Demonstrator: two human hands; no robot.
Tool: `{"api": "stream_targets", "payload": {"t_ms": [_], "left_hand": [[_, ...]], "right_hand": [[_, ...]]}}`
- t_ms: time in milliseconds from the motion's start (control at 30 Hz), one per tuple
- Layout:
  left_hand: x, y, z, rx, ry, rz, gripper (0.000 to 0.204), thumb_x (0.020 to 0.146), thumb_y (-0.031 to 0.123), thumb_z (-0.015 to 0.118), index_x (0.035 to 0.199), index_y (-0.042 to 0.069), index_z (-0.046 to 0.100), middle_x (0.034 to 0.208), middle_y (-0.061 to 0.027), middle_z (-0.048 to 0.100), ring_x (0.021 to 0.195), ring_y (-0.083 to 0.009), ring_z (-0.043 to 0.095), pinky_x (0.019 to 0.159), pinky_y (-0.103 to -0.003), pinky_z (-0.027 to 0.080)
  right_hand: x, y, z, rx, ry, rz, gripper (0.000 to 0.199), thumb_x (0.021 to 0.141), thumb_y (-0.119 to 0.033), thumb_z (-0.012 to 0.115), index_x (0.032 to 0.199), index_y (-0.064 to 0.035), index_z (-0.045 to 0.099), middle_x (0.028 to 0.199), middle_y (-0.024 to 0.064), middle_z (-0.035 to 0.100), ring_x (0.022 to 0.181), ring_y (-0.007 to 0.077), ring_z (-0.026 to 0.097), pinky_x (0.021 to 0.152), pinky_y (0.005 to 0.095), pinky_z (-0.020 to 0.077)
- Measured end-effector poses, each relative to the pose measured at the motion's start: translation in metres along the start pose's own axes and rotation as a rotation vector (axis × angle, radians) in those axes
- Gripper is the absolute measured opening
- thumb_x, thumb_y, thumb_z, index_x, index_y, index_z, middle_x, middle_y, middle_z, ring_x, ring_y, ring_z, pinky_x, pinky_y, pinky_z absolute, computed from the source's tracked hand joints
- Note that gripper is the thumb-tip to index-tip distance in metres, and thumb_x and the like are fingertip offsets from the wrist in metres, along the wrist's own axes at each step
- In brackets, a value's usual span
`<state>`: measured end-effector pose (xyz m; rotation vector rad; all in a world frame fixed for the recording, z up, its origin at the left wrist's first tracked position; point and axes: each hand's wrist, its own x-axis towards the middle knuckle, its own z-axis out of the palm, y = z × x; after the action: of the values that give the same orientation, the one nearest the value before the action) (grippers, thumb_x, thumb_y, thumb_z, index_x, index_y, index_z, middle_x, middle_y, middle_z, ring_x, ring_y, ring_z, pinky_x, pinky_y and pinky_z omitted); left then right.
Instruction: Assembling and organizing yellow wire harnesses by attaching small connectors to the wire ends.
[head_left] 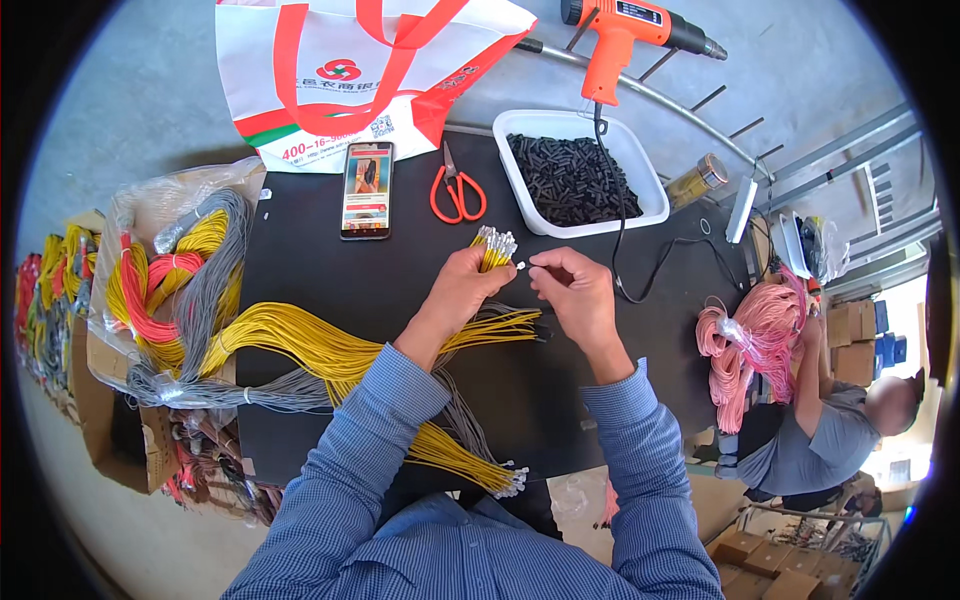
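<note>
My left hand (455,292) is closed around a bundle of yellow wires (497,250), whose white and metallic ends stick up above the fingers. Just to its right, my right hand (578,292) has thumb and fingertips pinched together. A tiny dark bit and a small white tip show at those fingertips, too small to name surely. Long yellow cables (300,345) run across the black table under my left forearm, with grey cables (290,388) beside them. More white-tipped yellow ends (510,480) lie near the front edge.
Beyond my hands lie a white tub (655,205) of short black tubes (565,170), red-handled scissors (458,195) and a phone (367,190). An orange heat gun (615,50) hangs above, its cord crossing the tub. Pink cables (745,340) are at right, near another person (830,430).
</note>
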<state>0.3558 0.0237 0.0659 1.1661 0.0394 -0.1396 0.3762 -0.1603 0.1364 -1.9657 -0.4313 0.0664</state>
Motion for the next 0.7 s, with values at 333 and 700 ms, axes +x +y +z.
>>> {"api": "stream_targets", "payload": {"t_ms": [333,700], "left_hand": [[-0.002,0.0,0.001,0.167,0.009,0.068,0.009,0.095,0.008,0.071,0.099,0.001,0.066,0.08,0.0044,0.056,0.071,-0.0041,0.047,0.063,-0.025,0.039],[-0.004,0.002,0.003,0.247,0.024,0.13,0.01,0.096,0.008,0.071,0.101,0.001,0.065,0.087,0.0047,0.058,0.078,-0.0045,0.049,0.07,-0.025,0.042]], "right_hand": [[0.011,-0.011,-0.005,0.035,-0.046,0.166,0.009,0.093,-0.003,0.073,0.101,0.0005,0.076,0.083,0.0036,0.073,0.069,0.0071,0.066,0.059,0.0225,0.0546],[0.01,-0.013,0.006,0.034,-0.028,0.266,0.01,0.095,-0.008,0.072,0.099,0.0006,0.076,0.076,0.0005,0.069,0.063,0.0062,0.06,0.057,0.0226,0.05]]}}
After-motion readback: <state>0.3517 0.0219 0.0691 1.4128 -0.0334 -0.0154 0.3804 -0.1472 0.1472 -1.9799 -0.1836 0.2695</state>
